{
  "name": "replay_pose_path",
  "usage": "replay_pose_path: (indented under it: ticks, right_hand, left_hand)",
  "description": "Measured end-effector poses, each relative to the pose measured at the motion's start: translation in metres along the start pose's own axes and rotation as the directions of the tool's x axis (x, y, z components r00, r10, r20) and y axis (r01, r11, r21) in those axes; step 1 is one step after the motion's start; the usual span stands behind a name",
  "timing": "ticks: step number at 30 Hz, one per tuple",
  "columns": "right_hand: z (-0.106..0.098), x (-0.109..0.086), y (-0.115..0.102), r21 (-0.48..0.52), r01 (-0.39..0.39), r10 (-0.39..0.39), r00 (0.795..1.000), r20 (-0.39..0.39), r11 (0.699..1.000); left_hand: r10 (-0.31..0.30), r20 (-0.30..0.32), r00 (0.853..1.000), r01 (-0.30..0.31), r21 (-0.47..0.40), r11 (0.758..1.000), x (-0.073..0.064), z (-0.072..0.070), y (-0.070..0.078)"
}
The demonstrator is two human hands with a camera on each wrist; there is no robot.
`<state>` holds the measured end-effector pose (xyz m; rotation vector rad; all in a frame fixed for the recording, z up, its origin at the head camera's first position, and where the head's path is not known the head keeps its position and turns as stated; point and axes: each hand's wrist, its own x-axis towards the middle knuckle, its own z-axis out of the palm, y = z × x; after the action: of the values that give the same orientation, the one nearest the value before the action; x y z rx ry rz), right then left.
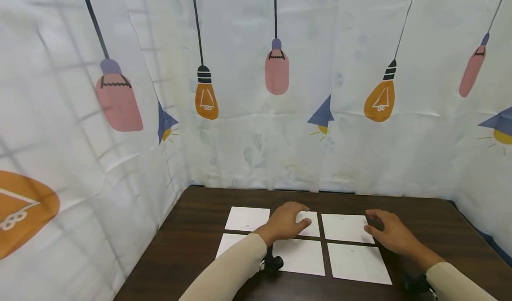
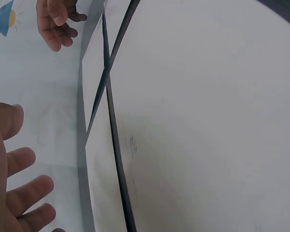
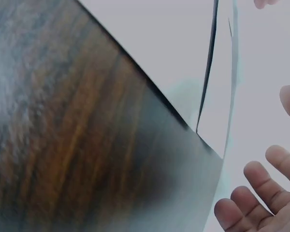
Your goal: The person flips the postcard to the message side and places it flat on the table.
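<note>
The left hand (image 1: 286, 223) lies palm down with relaxed, slightly bent fingers over the far middle card (image 1: 310, 223), gripping nothing, and the right hand (image 1: 390, 232) hovers just as loose at the right edge of the far right card (image 1: 345, 228), its fingertips by that card's corner and holding nothing either. Around them, the head view alone takes in the whole setting: a white curtain (image 1: 256, 127) printed with pink and orange hanging bulbs wraps the back and both sides, and below it stands the dark wooden table (image 1: 424, 212). On the table six white cards lie in two rows of three, near one another with narrow dark gaps between; the far left card (image 1: 247, 218) lies uncovered, the near left card (image 1: 229, 244) is partly hidden by the left sleeve (image 1: 228, 272), and the near middle card (image 1: 301, 256) and near right card (image 1: 358, 263) lie in full sight. The left wrist view shows none of that layout but brings the card surfaces up close, with the crossing dark gaps and a faint small mark on one card; the left hand's spread fingers (image 2: 26, 191) show at its lower edge, and the other hand at the top. The right wrist view adds the wood grain of the table (image 3: 63, 125) beside a card edge, with the right hand's straight fingers (image 3: 261, 193) clear of the paper.
</note>
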<state>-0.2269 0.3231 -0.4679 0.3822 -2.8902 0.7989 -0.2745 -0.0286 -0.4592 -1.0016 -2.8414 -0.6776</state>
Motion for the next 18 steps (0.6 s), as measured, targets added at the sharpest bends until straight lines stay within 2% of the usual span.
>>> replay_pose_path:
  ticks: [11,18]
  right_hand:
    - [-0.011,-0.002,0.002,-0.017,-0.013,0.013,0.999,0.035,1.000]
    - [-0.019,0.000,0.008,-0.076,0.006,-0.001,0.998,0.068,0.997]
  left_hand:
    - [-0.019,-0.006,1.000,0.019,0.042,0.999,-0.021,-0.023,-0.022]
    - [0.000,-0.049,0.999,0.007,0.135,0.991,-0.030,-0.036,-0.035]
